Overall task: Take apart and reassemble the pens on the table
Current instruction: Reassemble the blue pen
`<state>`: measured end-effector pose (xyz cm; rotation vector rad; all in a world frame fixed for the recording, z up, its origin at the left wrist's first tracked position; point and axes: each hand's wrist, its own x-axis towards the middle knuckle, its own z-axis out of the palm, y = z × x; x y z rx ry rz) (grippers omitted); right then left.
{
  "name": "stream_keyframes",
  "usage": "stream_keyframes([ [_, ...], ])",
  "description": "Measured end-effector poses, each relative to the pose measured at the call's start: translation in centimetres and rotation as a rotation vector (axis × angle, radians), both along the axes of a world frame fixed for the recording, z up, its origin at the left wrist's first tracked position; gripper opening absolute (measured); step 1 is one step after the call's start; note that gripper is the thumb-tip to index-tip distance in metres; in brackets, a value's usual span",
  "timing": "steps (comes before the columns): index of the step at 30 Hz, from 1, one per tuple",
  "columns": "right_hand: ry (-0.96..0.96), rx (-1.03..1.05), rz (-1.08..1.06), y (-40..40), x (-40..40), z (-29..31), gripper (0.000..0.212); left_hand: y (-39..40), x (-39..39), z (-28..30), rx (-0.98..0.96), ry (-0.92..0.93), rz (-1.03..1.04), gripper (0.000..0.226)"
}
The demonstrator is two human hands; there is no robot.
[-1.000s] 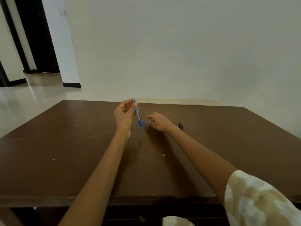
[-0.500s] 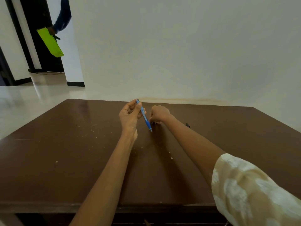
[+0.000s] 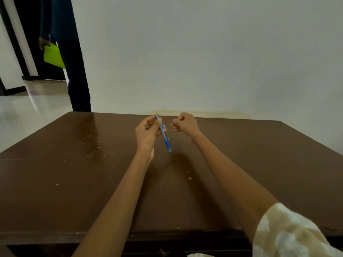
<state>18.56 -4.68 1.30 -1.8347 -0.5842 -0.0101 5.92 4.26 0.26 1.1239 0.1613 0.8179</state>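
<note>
My left hand (image 3: 146, 132) holds a blue pen (image 3: 166, 140) by its upper half, above the far middle of the brown table (image 3: 74, 182). The pen slants down and to the right, with its darker grip and tip pointing at the tabletop. My right hand (image 3: 184, 123) is raised just right of the pen and does not touch it. Its fingers are curled, with the thumb pressed to the forefinger in a pinch. Whatever is in the pinch is too small to make out. No other pen shows on the table.
A person in dark clothes (image 3: 74, 71) stands at the table's far left corner, carrying a bright green object (image 3: 53, 56). A pale wall runs close behind the table's far edge. Pale specks dot the tabletop. The near edge is below my forearms.
My right hand left the tabletop, where it touched a small metal piece, and rose with fingers pinched. The left hand tilted the pen further. A person walked in at the back left.
</note>
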Motion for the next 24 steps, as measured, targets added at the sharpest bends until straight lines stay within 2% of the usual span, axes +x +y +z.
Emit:
stream_keyframes([
  [1, 0.013, 0.049, 0.017, -0.7, -0.4, 0.3, 0.008, -0.1, -0.1, 0.0, 0.006, 0.002, -0.01, 0.012],
  [4, 0.057, 0.206, 0.132, -2.7, -1.8, 1.7, 0.015, -0.7, -0.4, 0.1, 0.047, 0.026, -0.031, 0.014],
  [8, 0.143, 0.451, 0.201, -3.9, -3.5, 3.5, 0.01, -1.5, -0.9, 0.4, 0.159, 0.044, -0.036, 0.015],
  [11, 0.137, 0.422, 0.253, -3.8, -4.5, 4.0, 0.009, -2.0, -1.1, 0.5, 0.232, 0.054, -0.03, 0.013],
  [16, 0.145, 0.327, 0.454, -4.0, -5.2, 4.3, 0.011, -2.1, -1.2, 0.5, 0.308, 0.041, 0.021, 0.014],
  [24, 0.074, 0.211, 0.475, -4.8, -4.8, 4.0, 0.013, -2.1, -0.5, 0.0, 0.382, 0.04, 0.07, 0.015],
])
